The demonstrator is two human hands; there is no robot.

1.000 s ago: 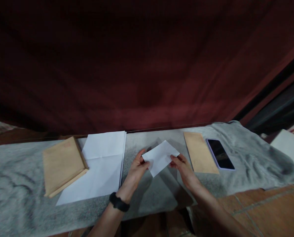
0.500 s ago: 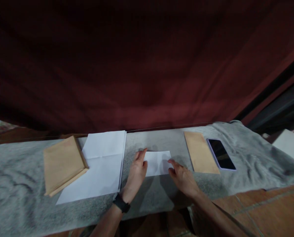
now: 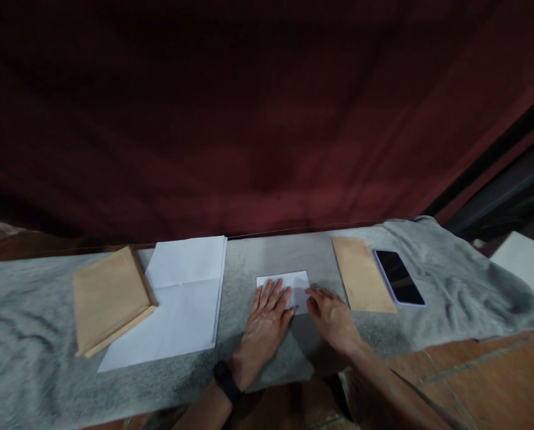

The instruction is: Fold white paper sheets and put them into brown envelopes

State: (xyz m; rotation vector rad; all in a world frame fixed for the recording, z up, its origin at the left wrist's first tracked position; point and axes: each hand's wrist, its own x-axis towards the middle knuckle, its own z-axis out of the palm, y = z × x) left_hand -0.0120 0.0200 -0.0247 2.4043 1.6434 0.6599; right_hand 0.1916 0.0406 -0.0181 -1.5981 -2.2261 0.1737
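A small folded sheet of white paper (image 3: 296,280) lies on the grey cloth in front of me. My left hand (image 3: 268,313) rests flat across its left part, fingers spread. At the paper's right edge is my right hand (image 3: 332,313), its fingers curled loosely and the index fingertip touching the edge; whether it pinches the paper I cannot make out. To the right of that hand lies a single brown envelope (image 3: 364,275). Larger white sheets (image 3: 181,304) with a crease are stacked on the left, partly under a pile of brown envelopes (image 3: 112,298).
A phone (image 3: 400,278) in a lilac case lies right of the single envelope. Grey cloth (image 3: 464,286) covers the low work surface, rumpled at both ends. Behind it hangs a dark red curtain (image 3: 267,131). A white object (image 3: 524,263) stands at the far right, above the tiled floor (image 3: 486,370).
My left hand has moved right from the paper's left edge and now lies flat on top of it. My right hand stays at the right edge.
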